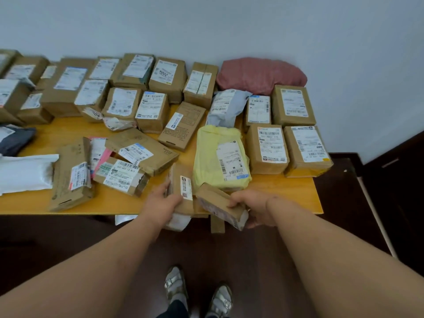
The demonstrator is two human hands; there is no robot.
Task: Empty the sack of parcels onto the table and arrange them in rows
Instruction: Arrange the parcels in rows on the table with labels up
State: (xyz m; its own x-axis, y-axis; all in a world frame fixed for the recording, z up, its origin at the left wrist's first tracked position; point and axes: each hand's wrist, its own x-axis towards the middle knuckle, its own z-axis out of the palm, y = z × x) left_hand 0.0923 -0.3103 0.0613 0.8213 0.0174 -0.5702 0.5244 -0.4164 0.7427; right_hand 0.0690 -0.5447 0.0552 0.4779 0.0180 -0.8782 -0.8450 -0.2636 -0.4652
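Several labelled cardboard parcels cover the yellow wooden table, in rough rows at the back and looser at the front. My left hand grips a narrow brown box standing on its end at the table's front edge. My right hand holds a small flat cardboard box, tilted, just over the same edge. Right behind both lies a yellow plastic mailer. A folded pink sack rests against the wall at the back right.
A white padded mailer and a dark grey bag lie at the front left. Something white hangs below the table edge under my left hand. Dark floor and my sandalled feet are below; a dark cabinet stands right.
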